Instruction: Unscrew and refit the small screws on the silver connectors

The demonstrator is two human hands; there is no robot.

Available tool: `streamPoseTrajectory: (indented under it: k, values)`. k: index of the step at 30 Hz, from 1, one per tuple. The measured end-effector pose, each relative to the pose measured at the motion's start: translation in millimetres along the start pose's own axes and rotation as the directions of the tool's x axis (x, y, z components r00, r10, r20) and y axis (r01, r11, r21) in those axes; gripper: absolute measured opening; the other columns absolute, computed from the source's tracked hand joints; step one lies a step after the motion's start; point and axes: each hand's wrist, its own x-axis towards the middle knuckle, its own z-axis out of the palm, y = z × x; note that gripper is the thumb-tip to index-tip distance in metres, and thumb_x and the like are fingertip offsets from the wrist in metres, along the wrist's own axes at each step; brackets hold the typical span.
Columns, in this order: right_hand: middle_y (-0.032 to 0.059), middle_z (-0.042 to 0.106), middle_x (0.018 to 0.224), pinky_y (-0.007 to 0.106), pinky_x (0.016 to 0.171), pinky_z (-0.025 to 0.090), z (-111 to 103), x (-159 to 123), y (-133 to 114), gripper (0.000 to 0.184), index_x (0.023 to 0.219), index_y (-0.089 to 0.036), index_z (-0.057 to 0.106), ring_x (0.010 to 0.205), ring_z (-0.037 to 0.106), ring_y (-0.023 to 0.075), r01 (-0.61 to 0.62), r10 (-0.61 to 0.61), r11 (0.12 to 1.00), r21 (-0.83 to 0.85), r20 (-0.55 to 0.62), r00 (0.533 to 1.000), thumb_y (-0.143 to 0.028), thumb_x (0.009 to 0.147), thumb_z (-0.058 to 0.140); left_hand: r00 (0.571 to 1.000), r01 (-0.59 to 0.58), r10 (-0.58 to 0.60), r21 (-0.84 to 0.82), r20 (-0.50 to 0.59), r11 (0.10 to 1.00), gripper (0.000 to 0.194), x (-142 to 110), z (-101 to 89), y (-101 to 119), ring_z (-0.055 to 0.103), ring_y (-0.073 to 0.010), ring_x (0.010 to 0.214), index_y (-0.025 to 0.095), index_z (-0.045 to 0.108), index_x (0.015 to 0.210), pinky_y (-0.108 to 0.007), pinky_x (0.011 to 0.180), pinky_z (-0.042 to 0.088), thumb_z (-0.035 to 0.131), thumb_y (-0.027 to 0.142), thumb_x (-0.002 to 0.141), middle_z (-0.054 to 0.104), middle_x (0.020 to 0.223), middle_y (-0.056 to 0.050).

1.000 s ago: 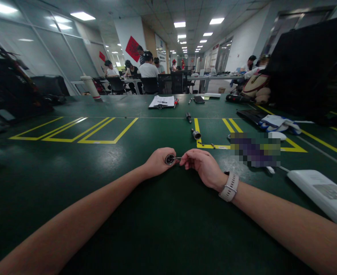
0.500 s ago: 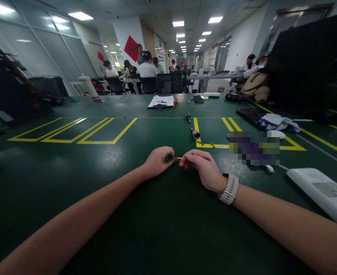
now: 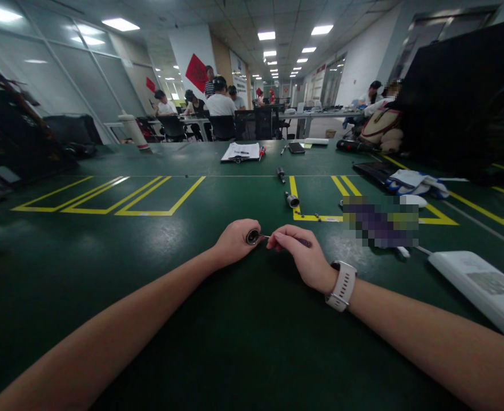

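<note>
My left hand (image 3: 234, 242) is wrapped round a hollow metal cylinder (image 3: 252, 237), its round open end facing me. My right hand (image 3: 301, 251), with a pale watch strap (image 3: 343, 285) at the wrist, pinches a slim screwdriver-like tool. Its thin metal shaft (image 3: 265, 236) reaches left to the cylinder's side by my left fingers; contact at the tip is hidden. The dark handle end (image 3: 305, 242) shows above the right hand. Beyond the hands lie a similar metal cylinder with a shank (image 3: 292, 200), and a smaller shanked metal piece (image 3: 281, 174).
Several tiny dark parts (image 3: 318, 217) lie by the yellow tape. On the right are a blurred-out patch (image 3: 378, 222), white-and-blue gloves (image 3: 418, 184) and a white power-supply-like box (image 3: 483, 285). A clipboard (image 3: 241, 152) lies far ahead. People sit at tables beyond.
My right hand has turned slightly, so the tool's dark handle end shows more and its shaft slants more. My left hand keeps hold of the cylinder, almost still.
</note>
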Motion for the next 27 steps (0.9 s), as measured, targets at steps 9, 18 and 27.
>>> streamPoseTrajectory:
  k: [9, 18, 27]
  values:
    - [0.0041, 0.067, 0.066, 0.028, 0.060, 0.040, -3.9, 8.3, 8.5, 0.018, 0.065, -0.016, 0.066, 0.060, 0.054, 0.0133, -0.169, 0.169, 0.929, 0.330, 0.030, 0.985, -0.021, 0.076, 0.053, 1.000, -0.013, 0.013, -0.101, 0.000, 0.995, 0.018, -0.9, -1.1, -1.0, 0.045, -0.0099, 0.057, 0.016, 0.047, 0.064, -0.022, 0.054, 0.035, 0.054, 0.026, 0.078, 0.047, 0.061, 0.003]
    - [0.0033, 0.067, 0.070, 0.029, 0.064, 0.042, -1.2, 4.9, 5.2, 0.018, 0.068, -0.017, 0.066, 0.065, 0.056, 0.0140, -0.104, 0.109, 0.967, 0.234, -0.006, 0.994, -0.024, 0.078, 0.054, 0.999, 0.016, -0.018, -0.086, -0.027, 0.996, 0.021, -0.5, 0.7, -2.5, 0.044, -0.0103, 0.057, 0.017, 0.046, 0.063, -0.023, 0.054, 0.035, 0.054, 0.029, 0.078, 0.047, 0.061, 0.003]
    - [0.0020, 0.066, 0.065, 0.030, 0.065, 0.042, -2.6, 4.4, 5.0, 0.018, 0.065, -0.018, 0.068, 0.065, 0.056, 0.0149, -0.124, 0.125, 0.983, 0.137, 0.000, 0.992, -0.023, 0.076, 0.055, 0.989, -0.142, 0.119, 0.304, 0.093, 0.942, 0.012, -1.4, -1.6, 6.0, 0.049, -0.0158, 0.063, 0.016, 0.052, 0.069, -0.029, 0.060, 0.034, 0.048, 0.016, 0.080, 0.053, 0.065, -0.001]
